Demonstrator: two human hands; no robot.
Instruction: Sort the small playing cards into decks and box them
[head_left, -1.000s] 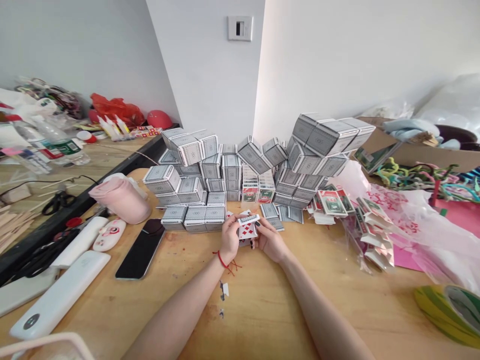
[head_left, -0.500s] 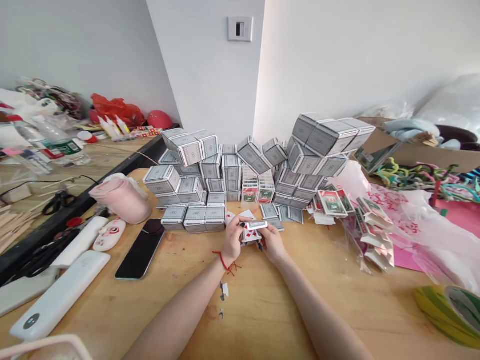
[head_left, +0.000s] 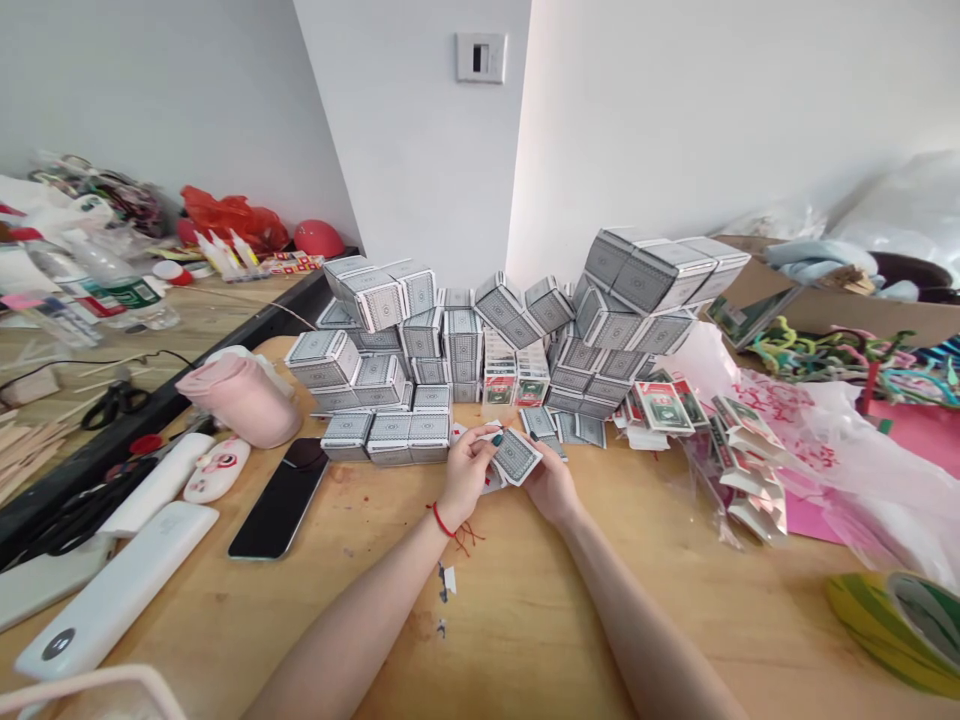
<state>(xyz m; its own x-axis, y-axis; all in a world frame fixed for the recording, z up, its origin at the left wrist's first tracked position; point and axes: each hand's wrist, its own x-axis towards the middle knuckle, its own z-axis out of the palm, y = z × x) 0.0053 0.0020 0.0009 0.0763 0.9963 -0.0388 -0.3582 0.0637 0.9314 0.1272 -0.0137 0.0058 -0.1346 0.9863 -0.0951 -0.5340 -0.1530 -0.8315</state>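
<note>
Turned, it seems, between the hands, the card (head_left: pixel 517 456) now shows a grey back where red diamonds faced up half a second ago. Across the table (head_left: pixel 525 610), the right stack (head_left: pixel 652 275) looks likeliest to topple: its upper blocks sit tilted and overhang, so a bump to the table could slide them. The left stack (head_left: pixel 379 300) has skewed top blocks, open to the same jolt. The left hand (head_left: pixel 463 480) pinches the card's left side; the right hand (head_left: pixel 553 490) meets its right side, but hidden fingertips mean I cannot tell whether they grip. Uneven pressure could crease the card, and a weak hold could drop it. The loose cards (head_left: pixel 589 428) beyond the right hand could scatter if brushed; the tiny scraps (head_left: pixel 448 580) could cling to a sleeveless forearm.
</note>
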